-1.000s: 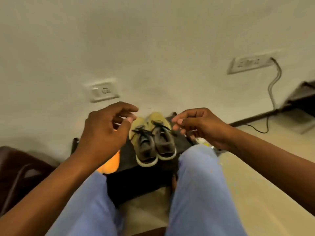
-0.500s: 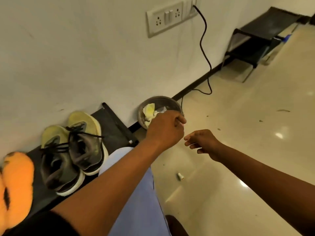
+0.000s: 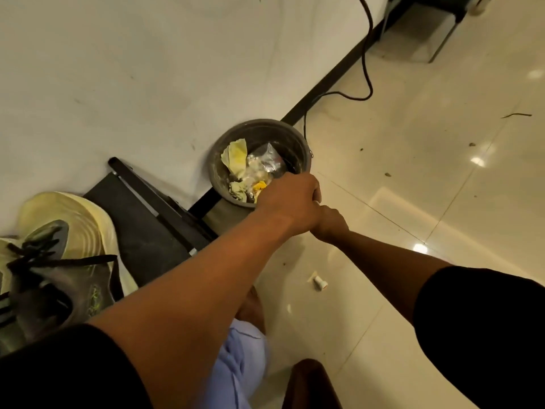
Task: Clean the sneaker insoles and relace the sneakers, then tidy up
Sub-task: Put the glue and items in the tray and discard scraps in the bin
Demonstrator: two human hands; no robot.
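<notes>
A pair of pale yellow and grey sneakers with black laces sits on a low black rack by the wall. The nearer sneaker is in full view, while the other sneaker is cut by the left edge. A round grey bin holding crumpled yellow paper and a clear wrapper stands against the wall. My left hand hovers over the bin's near rim with fingers curled shut; anything inside it is hidden. My right hand sits just beneath and to the right, half covered by the left.
A small white cap-like piece lies on the glossy tiled floor. A black cable hangs down the wall beside the bin. A black metal stand is at the top right. A brown object pokes in at the bottom edge.
The view swung from the sneakers to the bin. My left hand moved out over the bin's rim and my right hand tucked in under it.
</notes>
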